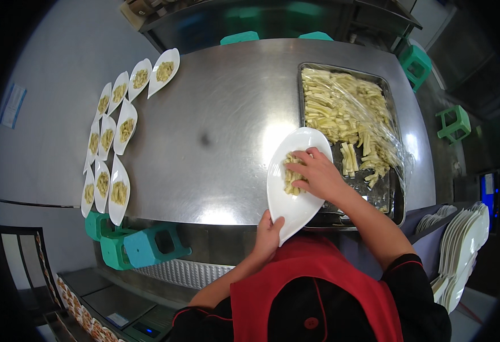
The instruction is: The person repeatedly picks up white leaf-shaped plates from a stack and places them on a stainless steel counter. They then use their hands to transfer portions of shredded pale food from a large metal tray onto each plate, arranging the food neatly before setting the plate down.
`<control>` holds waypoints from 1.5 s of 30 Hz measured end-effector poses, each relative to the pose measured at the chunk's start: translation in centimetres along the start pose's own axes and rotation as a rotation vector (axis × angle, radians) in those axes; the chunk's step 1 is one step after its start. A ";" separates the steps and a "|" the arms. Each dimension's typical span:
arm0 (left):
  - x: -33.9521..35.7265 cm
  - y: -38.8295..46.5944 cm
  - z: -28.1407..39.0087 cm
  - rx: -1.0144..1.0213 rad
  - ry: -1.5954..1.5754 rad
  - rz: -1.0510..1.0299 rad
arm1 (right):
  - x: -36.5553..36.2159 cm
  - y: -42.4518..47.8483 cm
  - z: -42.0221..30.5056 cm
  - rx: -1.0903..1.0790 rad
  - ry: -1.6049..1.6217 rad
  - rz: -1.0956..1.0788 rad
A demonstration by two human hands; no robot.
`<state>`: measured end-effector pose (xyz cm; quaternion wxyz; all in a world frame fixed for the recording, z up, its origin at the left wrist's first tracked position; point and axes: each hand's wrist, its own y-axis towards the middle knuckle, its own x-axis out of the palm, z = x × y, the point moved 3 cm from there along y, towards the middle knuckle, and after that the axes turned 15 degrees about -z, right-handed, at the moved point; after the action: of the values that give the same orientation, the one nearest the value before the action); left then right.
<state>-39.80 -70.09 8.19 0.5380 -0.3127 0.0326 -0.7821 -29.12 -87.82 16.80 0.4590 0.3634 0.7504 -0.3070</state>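
Note:
My left hand (pixel 268 234) grips the pointed lower end of a white leaf-shaped plate (pixel 295 216), thumb on the rim. The plate is over the steel table's front edge and overlaps the near left part of a metal tray (pixel 397 205). My right hand (pixel 318 173) is spread over a small heap of pale vegetable strips (pixel 290 171) on this plate, fingers apart and touching them. The strips look like peeled, cooked eggplant. Many more strips (pixel 340 107) cover the tray's far part, partly under clear plastic film (pixel 361 113). A short bundle (pixel 349 160) lies nearer.
Several filled leaf-shaped plates (pixel 118 177) stand in rows along the left of the steel table (pixel 207 171). Stacked white plates (pixel 461 243) stand in a purple crate (pixel 429 252) at my right. Plastic stools (pixel 151 246) are by the near left edge, with more stools (pixel 455 124) at right.

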 end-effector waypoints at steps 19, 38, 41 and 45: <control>0.9 -0.1 0.6 0.015 -0.004 0.017 | -1.6 -4.5 7.5 0.279 0.429 0.507; 1.5 -0.4 0.5 -0.003 0.004 0.036 | 5.3 -5.3 15.0 0.936 0.073 -0.123; 1.3 -0.3 0.2 0.003 -0.004 0.036 | 4.7 -5.1 13.8 0.895 0.003 -0.084; 1.2 -0.3 -0.2 0.022 -0.002 0.031 | 5.1 -5.1 14.3 0.901 0.003 -0.062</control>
<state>-40.40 -71.08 8.65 0.5536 -0.3072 0.0283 -0.7736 -28.26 -100.59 7.20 0.2447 0.5049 0.5528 -0.6161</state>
